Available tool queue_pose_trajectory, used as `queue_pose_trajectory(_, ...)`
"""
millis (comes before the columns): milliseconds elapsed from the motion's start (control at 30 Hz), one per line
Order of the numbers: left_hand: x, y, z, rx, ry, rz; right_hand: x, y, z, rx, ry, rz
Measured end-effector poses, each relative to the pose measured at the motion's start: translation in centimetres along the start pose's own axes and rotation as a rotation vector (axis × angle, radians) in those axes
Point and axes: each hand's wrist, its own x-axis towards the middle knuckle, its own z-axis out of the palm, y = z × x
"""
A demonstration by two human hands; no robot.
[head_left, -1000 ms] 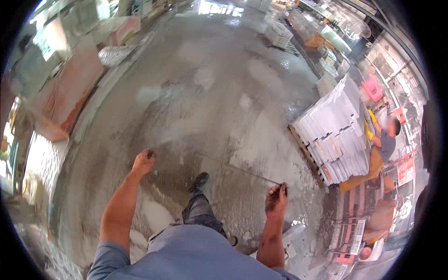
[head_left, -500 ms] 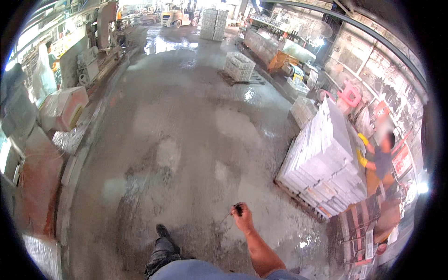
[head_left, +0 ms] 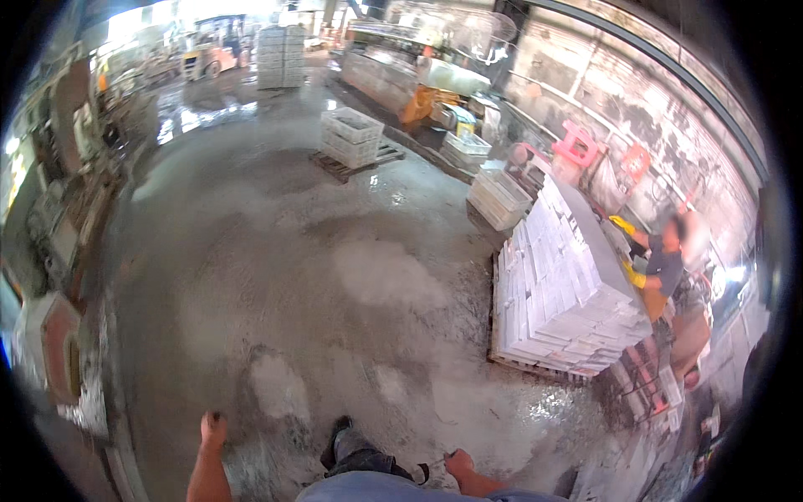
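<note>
Apparently, the right hand (head_left: 458, 463) is curled around one end of a thin rod (head_left: 437, 461), low at the near edge, just right of the dark shoe (head_left: 336, 435). The rod looks light and fairly stiff, perhaps slippery if wet; its end in the fist seems the natural place to grip. The left hand (head_left: 214, 430), near left, looks curled over the wet floor (head_left: 209, 276), but whether it holds anything I cannot tell.
</note>
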Motion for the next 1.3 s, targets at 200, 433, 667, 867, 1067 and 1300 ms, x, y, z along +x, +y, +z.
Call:
queue_pose_trajectory(200, 22.9, 24.2, -2.2, 0.057, -0.001, 0.305, 13.9, -5.0, 7.7, -0.442, -0.107, -0.106)
queue_pose_trajectory(433, 30.9, 15.2, 1.9, 0.28, -0.367, -0.209, 31.4, -47.3, -4.2, 0.044, 0.102, -0.051)
queue_pose_trajectory(667, 50.0, 28.1, -1.9, 0.167, -0.392, -0.362, 47.7, -83.9, -16.8, 0.216, 0.283, -0.359)
queue_pose_trajectory(867, 74.5, 41.2, -6.6, 0.124, -0.313, -0.327, 56.1, -91.5, -13.5, 0.119, 0.223, -0.292)
queue_pose_trajectory(1067, 106.9, 71.6, -15.9, 0.196, -0.013, -0.049, 57.1, -104.5, -18.4, 0.005, -0.087, 0.083)
queue_pose_trajectory(1300, 132.6, 87.2, -16.6, -0.05, 0.017, 0.142, 72.6, -121.4, -18.8, -0.285, -0.294, 0.012)
